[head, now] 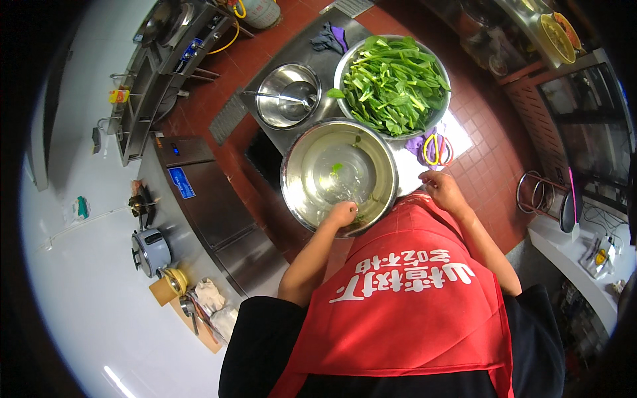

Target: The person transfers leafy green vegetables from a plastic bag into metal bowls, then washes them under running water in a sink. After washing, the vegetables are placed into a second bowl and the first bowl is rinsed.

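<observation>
My left hand point(343, 214) is curled inside the near rim of a large stainless steel bowl point(293, 169). A bit of green shows beside its fingers, but whether they grip it is unclear. The bowl holds water and a few loose leaf pieces point(337, 167). My right hand point(440, 186) hovers right of the bowl, near the table edge, fingers bent, with nothing visible in it. Beyond, another metal bowl is heaped with leafy greens point(395, 87). Yellow-and-red-handled scissors point(438, 150) lie on a purple cloth point(417, 147) just past my right hand.
A smaller steel bowl point(266, 79) with a ladle point(283, 97) stands at the table's back left. Dark-and-purple gloves point(331, 39) lie behind it. A steel cabinet point(214, 199) is on the left; a glass-fronted cabinet point(587, 124) stands on the right.
</observation>
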The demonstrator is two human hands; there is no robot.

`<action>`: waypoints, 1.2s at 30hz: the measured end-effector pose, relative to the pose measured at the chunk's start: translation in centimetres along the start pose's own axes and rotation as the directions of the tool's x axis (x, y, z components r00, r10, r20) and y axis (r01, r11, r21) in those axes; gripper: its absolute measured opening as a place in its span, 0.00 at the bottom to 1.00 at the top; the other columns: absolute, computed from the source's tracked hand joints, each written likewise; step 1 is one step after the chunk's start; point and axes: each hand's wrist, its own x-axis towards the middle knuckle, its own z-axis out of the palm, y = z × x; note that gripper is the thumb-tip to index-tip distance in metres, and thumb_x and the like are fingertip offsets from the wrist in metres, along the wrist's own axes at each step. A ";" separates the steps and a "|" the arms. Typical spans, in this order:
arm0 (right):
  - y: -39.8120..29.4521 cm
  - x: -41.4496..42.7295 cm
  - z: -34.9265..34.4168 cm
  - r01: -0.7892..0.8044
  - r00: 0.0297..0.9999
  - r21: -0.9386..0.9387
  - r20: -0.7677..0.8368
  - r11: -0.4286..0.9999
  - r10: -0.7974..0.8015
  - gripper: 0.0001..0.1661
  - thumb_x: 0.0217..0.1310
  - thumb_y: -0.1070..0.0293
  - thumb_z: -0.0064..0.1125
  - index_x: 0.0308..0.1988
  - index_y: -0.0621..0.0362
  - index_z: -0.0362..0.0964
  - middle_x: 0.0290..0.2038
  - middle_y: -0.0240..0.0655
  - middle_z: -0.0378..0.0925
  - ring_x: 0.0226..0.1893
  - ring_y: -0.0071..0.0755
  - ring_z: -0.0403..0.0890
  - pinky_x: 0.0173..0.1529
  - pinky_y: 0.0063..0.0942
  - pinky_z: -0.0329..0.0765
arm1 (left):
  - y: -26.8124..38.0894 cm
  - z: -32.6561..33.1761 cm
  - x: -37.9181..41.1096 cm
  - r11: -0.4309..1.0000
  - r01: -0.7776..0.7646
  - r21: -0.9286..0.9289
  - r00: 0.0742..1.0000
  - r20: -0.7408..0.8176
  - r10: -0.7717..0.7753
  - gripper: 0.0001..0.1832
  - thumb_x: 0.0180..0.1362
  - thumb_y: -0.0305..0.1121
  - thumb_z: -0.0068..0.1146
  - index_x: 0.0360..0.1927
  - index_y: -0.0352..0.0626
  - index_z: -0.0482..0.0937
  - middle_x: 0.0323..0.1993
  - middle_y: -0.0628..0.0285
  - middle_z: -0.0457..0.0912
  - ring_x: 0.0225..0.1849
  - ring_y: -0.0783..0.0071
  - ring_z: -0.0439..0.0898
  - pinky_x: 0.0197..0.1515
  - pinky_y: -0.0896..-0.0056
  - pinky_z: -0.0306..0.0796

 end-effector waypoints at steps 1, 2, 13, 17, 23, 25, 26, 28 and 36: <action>-0.2 0.0 0.0 0.001 1.000 -0.003 0.001 1.000 -0.001 0.17 0.56 0.78 0.54 0.47 0.61 0.77 0.38 0.42 0.83 0.35 0.39 0.82 0.43 0.34 0.78 | 0.8 -0.2 -0.3 0.999 -0.043 0.026 0.999 0.032 0.042 0.09 0.54 0.37 0.57 0.33 0.43 0.82 0.35 0.48 0.83 0.40 0.46 0.81 0.44 0.52 0.74; -0.4 0.1 -0.1 0.002 1.000 -0.006 0.002 1.000 -0.002 0.17 0.56 0.78 0.54 0.47 0.61 0.77 0.38 0.42 0.83 0.35 0.39 0.82 0.44 0.34 0.78 | 1.4 -0.4 -0.5 0.997 -0.071 -0.029 0.995 0.065 0.073 0.08 0.54 0.36 0.58 0.32 0.44 0.81 0.35 0.48 0.83 0.40 0.46 0.80 0.43 0.52 0.73; -1.3 0.1 0.1 -0.032 0.999 0.019 -0.017 0.999 0.032 0.17 0.54 0.78 0.54 0.46 0.61 0.78 0.36 0.46 0.82 0.37 0.46 0.83 0.44 0.36 0.78 | 2.4 -5.2 0.2 0.676 0.281 -0.681 0.960 0.192 -0.206 0.04 0.62 0.26 0.49 0.37 0.44 0.76 0.29 0.61 0.79 0.31 0.69 0.80 0.33 0.68 0.76; -0.4 -0.7 0.0 -0.001 0.999 0.003 -0.040 1.000 0.001 0.17 0.54 0.78 0.54 0.45 0.62 0.79 0.35 0.47 0.82 0.35 0.47 0.83 0.43 0.38 0.78 | -0.2 -8.5 3.0 0.422 0.132 -0.897 0.954 0.000 -0.299 0.07 0.62 0.20 0.44 0.36 0.43 0.75 0.25 0.64 0.76 0.29 0.75 0.79 0.30 0.75 0.74; 0.1 -2.0 -0.4 -0.071 0.997 0.029 -0.035 0.997 0.072 0.17 0.53 0.78 0.54 0.45 0.63 0.78 0.37 0.48 0.82 0.38 0.47 0.83 0.45 0.37 0.78 | 2.1 -12.3 7.9 0.863 0.091 -0.497 0.855 -0.405 -0.323 0.10 0.60 0.28 0.51 0.44 0.42 0.78 0.36 0.55 0.83 0.38 0.61 0.82 0.43 0.63 0.75; 0.3 -2.3 -0.5 -0.075 0.997 0.029 -0.027 0.997 0.076 0.17 0.54 0.79 0.54 0.45 0.64 0.78 0.38 0.48 0.82 0.39 0.47 0.83 0.46 0.37 0.79 | 0.1 -10.7 10.0 0.975 0.023 -0.221 0.848 -0.512 -0.136 0.12 0.59 0.31 0.52 0.45 0.41 0.79 0.38 0.51 0.84 0.42 0.54 0.83 0.49 0.59 0.74; 0.4 -2.4 -0.5 -0.071 0.997 0.020 -0.024 0.997 0.072 0.17 0.54 0.79 0.54 0.45 0.64 0.78 0.38 0.47 0.83 0.40 0.47 0.84 0.46 0.36 0.79 | -0.5 -9.9 10.8 0.991 0.044 -0.126 0.875 -0.473 -0.100 0.11 0.60 0.32 0.52 0.44 0.41 0.79 0.38 0.50 0.84 0.44 0.52 0.82 0.51 0.59 0.73; 0.4 -2.6 -0.6 -0.040 0.999 0.005 -0.026 0.999 0.040 0.16 0.54 0.80 0.55 0.45 0.64 0.78 0.39 0.47 0.83 0.40 0.46 0.84 0.46 0.37 0.79 | -1.2 -8.7 11.7 0.995 0.075 0.072 0.922 -0.384 -0.042 0.11 0.61 0.34 0.51 0.42 0.40 0.79 0.38 0.48 0.84 0.48 0.49 0.81 0.54 0.58 0.72; 0.8 -2.1 -1.3 -0.050 0.995 0.032 -0.084 0.998 0.053 0.16 0.54 0.79 0.55 0.45 0.62 0.78 0.37 0.47 0.82 0.38 0.46 0.83 0.44 0.37 0.78 | -0.5 -9.7 5.7 0.723 0.155 -0.673 0.928 -0.153 -0.341 0.11 0.63 0.36 0.52 0.30 0.40 0.76 0.23 0.58 0.77 0.23 0.64 0.74 0.29 0.63 0.70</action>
